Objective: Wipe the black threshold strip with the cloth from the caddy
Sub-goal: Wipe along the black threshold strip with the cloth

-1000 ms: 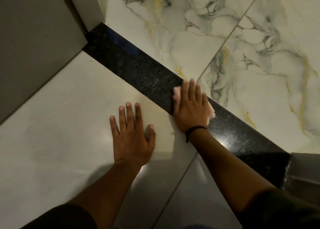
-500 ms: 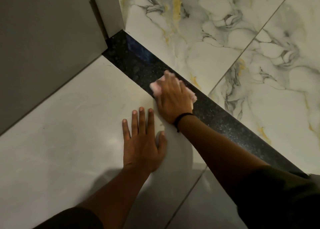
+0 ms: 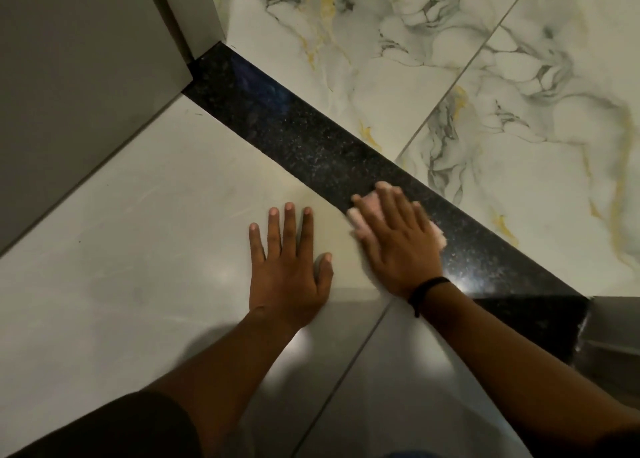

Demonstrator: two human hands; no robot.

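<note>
Across the floor from upper left to lower right runs the black threshold strip (image 3: 311, 138), a speckled dark stone band with a glossy face that throws back a small bright glare near the wrist. On its far side lie white marble-look tiles (image 3: 467, 76) veined in grey and yellow, split by a grout line. On its near side lie plain pale tiles (image 3: 138, 232), also glossy, with a grout line passing between the two forearms. A grey wall or door panel (image 3: 69, 76) fills the upper left corner, and a lighter door frame post (image 3: 194, 10) meets the strip's upper end.

Pressed flat on the strip, the right hand (image 3: 394, 246) has its fingers spread and extended over a pink cloth (image 3: 360, 215), pinning it to the stone rather than gripping it in a fist. The left hand (image 3: 287, 270) lies open, palm down, fingers apart, on the pale tile just beside the strip, holding nothing. A black band (image 3: 427, 289) circles the right wrist.

Most of the cloth is hidden beneath the right hand; only blurred pink edges show at the fingertips and by the little-finger side. A grey object (image 3: 613, 336) at the right edge covers the strip's lower end, and it is cut off and unclear.
</note>
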